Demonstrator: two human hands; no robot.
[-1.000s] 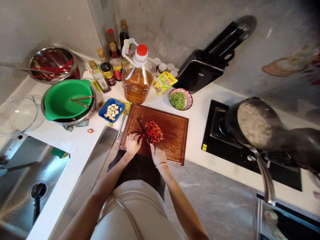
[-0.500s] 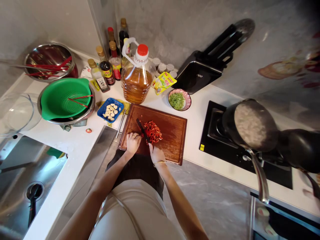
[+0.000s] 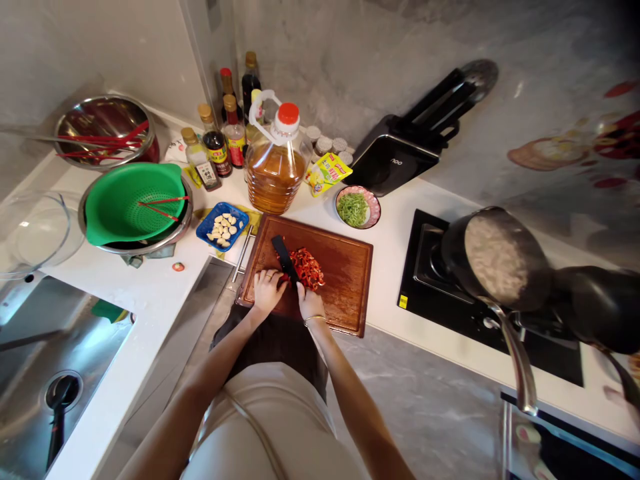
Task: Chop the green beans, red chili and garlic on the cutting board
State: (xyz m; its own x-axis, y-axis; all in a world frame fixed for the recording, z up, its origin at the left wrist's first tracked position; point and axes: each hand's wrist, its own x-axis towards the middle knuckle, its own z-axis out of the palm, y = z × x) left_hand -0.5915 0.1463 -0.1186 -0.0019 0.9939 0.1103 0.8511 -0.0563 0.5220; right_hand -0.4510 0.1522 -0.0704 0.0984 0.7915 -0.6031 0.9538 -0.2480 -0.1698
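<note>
A brown wooden cutting board point(image 3: 345, 280) lies on the white counter in front of me. On it sits a pile of chopped red pepper point(image 3: 309, 268). My right hand point(image 3: 310, 305) is closed round the handle of a black knife point(image 3: 285, 259), whose blade points away from me along the left side of the pile. My left hand point(image 3: 267, 290), with a ring on one finger, rests curled on the board just left of the blade, pressing on a red piece that is mostly hidden.
Left of the board are a blue dish of garlic cloves point(image 3: 223, 227), a green colander point(image 3: 134, 203) with red chopsticks in a steel bowl, and a sink point(image 3: 45, 373). Behind stand an oil jug point(image 3: 277, 167), sauce bottles, a bowl of green slices point(image 3: 357, 207). A pan point(image 3: 493, 257) sits on the hob at right.
The knife blade has swung a little left and flatter against the pile. Both hands have drawn slightly closer together on the board. The view has shifted a little.
</note>
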